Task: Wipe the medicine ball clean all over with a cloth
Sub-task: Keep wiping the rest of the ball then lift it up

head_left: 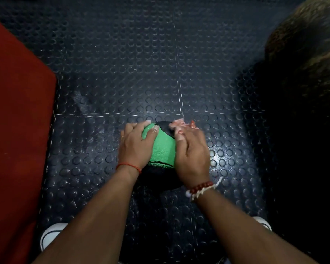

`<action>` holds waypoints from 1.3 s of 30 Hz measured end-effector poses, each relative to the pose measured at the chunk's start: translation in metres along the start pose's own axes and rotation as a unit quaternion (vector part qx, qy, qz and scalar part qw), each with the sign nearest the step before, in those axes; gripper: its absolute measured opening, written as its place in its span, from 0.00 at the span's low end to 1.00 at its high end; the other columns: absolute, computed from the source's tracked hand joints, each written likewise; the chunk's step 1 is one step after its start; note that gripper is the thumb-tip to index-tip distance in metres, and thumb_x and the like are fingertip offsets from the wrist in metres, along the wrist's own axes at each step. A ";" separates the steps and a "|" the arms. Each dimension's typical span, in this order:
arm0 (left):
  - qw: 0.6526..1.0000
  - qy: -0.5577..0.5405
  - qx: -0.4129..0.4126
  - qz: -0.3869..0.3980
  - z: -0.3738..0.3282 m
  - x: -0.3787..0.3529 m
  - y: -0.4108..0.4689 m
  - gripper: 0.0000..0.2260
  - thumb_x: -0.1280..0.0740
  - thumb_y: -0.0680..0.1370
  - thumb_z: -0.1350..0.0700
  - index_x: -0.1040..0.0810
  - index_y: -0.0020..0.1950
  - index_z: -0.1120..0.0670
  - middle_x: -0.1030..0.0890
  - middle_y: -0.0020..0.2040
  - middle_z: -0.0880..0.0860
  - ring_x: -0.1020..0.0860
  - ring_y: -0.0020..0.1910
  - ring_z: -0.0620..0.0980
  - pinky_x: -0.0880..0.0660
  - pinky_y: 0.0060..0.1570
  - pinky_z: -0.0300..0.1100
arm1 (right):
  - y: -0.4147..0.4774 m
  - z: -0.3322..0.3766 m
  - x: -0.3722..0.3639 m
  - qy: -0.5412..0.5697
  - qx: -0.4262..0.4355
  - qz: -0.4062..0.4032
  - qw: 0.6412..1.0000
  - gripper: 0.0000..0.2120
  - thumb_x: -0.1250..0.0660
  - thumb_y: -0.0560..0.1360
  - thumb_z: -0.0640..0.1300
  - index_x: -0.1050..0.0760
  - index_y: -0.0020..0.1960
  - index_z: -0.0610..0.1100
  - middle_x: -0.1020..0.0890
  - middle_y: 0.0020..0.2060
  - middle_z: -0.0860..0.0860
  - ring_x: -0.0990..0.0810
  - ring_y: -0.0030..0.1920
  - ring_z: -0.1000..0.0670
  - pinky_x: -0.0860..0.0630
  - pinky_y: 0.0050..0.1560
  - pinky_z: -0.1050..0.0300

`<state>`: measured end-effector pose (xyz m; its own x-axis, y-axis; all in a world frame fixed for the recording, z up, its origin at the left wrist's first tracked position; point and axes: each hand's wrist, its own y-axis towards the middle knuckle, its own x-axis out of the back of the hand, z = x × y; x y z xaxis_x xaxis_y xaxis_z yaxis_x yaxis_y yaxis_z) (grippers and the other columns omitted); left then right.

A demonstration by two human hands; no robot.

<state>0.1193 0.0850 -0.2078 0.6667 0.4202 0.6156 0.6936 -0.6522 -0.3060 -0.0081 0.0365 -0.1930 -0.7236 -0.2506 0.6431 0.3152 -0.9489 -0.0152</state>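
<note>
Studded rubber floor (141,63) carries the medicine ball (163,149), a red mat (17,111), white shoes (50,235).

Gym: studded rubber floor tiles (151,73), red mat (17,121).

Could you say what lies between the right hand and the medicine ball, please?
A pinkish cloth, blurred, lies under the right hand against the far side of the medicine ball, in the head view.

1 medicine ball (163,149), green and black. 1 cloth (179,125), pinkish. 2 hands: left hand (135,147), right hand (192,155). 2 wrist bands: 1 red thread (129,165), 1 beaded bracelet (200,187). 2 white shoes: left shoe (50,235), right shoe (263,222). 1 red mat (17,130).
</note>
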 end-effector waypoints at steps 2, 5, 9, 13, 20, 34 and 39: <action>1.000 -0.007 0.028 0.009 -0.006 0.000 0.003 0.17 0.39 0.82 0.47 0.24 0.70 0.46 0.30 0.64 0.49 0.34 0.67 0.49 0.40 0.60 0.40 | -0.003 0.003 -0.002 -0.009 0.077 0.016 0.997 0.17 0.44 0.79 0.49 0.23 0.63 0.50 0.22 0.59 0.51 0.27 0.64 0.50 0.31 0.65 0.50; 0.999 -0.046 0.020 0.003 -0.003 0.001 0.000 0.16 0.39 0.82 0.49 0.23 0.68 0.46 0.28 0.62 0.47 0.30 0.66 0.50 0.37 0.61 0.42 | 0.017 0.009 0.000 -0.073 0.089 0.123 0.986 0.17 0.44 0.81 0.50 0.25 0.66 0.52 0.26 0.67 0.53 0.43 0.76 0.48 0.50 0.74 0.40; 0.998 -0.058 0.013 -0.015 0.001 0.000 -0.010 0.15 0.39 0.83 0.49 0.23 0.68 0.46 0.28 0.61 0.46 0.29 0.59 0.44 0.36 0.56 0.40 | 0.040 0.002 0.002 -0.048 -0.031 0.165 0.985 0.20 0.45 0.80 0.58 0.29 0.69 0.54 0.32 0.72 0.53 0.43 0.76 0.49 0.49 0.75 0.40; 0.999 -0.052 0.002 -0.014 0.003 -0.001 -0.009 0.14 0.39 0.83 0.50 0.22 0.66 0.46 0.29 0.59 0.44 0.28 0.59 0.46 0.35 0.56 0.40 | 0.017 0.002 0.001 -0.052 -0.051 0.135 0.988 0.27 0.45 0.77 0.62 0.35 0.72 0.52 0.32 0.66 0.52 0.28 0.63 0.47 0.27 0.62 0.44; 0.997 -0.064 -0.034 0.000 0.012 0.003 -0.009 0.13 0.37 0.82 0.55 0.20 0.65 0.48 0.27 0.58 0.45 0.27 0.59 0.45 0.35 0.59 0.38 | 0.011 0.003 0.001 -0.084 0.104 0.146 0.980 0.22 0.44 0.78 0.55 0.29 0.69 0.51 0.29 0.69 0.51 0.35 0.72 0.47 0.34 0.69 0.44; 0.996 -0.072 -0.044 0.004 0.012 0.002 -0.011 0.13 0.37 0.82 0.55 0.20 0.64 0.50 0.26 0.58 0.46 0.25 0.60 0.46 0.32 0.61 0.40 | 0.001 0.010 -0.005 -0.080 0.062 0.119 0.988 0.21 0.49 0.79 0.53 0.29 0.69 0.53 0.29 0.70 0.53 0.39 0.74 0.47 0.41 0.73 0.44; 0.998 -0.055 -0.041 0.011 0.005 -0.002 -0.016 0.13 0.38 0.82 0.54 0.21 0.66 0.49 0.27 0.60 0.45 0.27 0.61 0.45 0.34 0.60 0.40 | 0.038 -0.005 0.004 -0.030 -0.071 0.182 0.980 0.17 0.48 0.82 0.53 0.24 0.63 0.54 0.25 0.59 0.51 0.25 0.55 0.51 0.28 0.55 0.54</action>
<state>0.1085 0.0975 -0.2080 0.7110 0.4680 0.5248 0.6559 -0.7104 -0.2551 -0.0022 -0.0012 -0.1951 -0.5407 -0.5702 0.6185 0.4541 -0.8167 -0.3559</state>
